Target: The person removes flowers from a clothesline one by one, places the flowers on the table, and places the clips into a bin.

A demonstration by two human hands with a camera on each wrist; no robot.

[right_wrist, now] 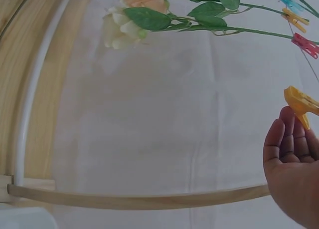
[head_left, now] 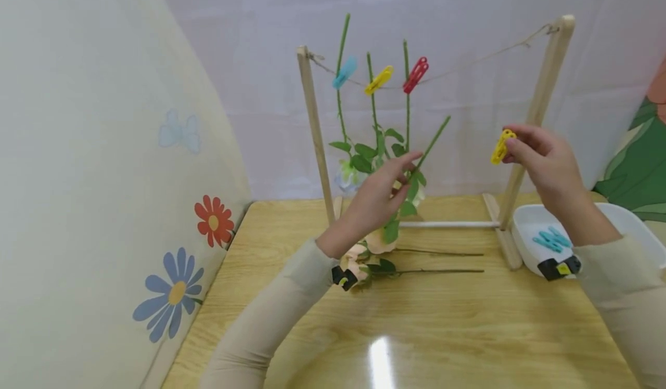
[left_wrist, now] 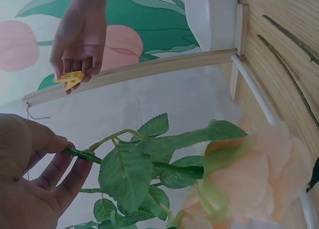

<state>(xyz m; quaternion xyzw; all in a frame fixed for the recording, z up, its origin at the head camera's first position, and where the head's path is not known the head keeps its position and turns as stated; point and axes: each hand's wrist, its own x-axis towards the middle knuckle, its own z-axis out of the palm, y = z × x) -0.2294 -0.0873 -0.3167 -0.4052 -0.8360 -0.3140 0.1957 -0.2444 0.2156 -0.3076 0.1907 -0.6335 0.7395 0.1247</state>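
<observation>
My left hand [head_left: 382,192] pinches the green stem of an artificial rose between thumb and fingers. In the left wrist view the rose's peach bloom [left_wrist: 259,179] hangs away from the hand, with leaves [left_wrist: 127,174] along its stem. My right hand [head_left: 546,160] holds a yellow clothespin [head_left: 502,146] by its fingertips, near the right post of the wooden frame. Three flowers hang bloom-down from the string [head_left: 468,65], each stem held by a clip: a blue clothespin [head_left: 344,73], a yellow clothespin [head_left: 378,80] and a red clothespin [head_left: 415,75]. My left hand partly covers their blooms in the head view.
The frame's wooden posts [head_left: 541,100] stand at both sides, with a white crossbar [head_left: 450,224] low between them. Two flower stems [head_left: 442,271] lie on the wooden table [head_left: 442,331]. A white basin [head_left: 635,221] with several teal clothespins [head_left: 551,239] sits at the right.
</observation>
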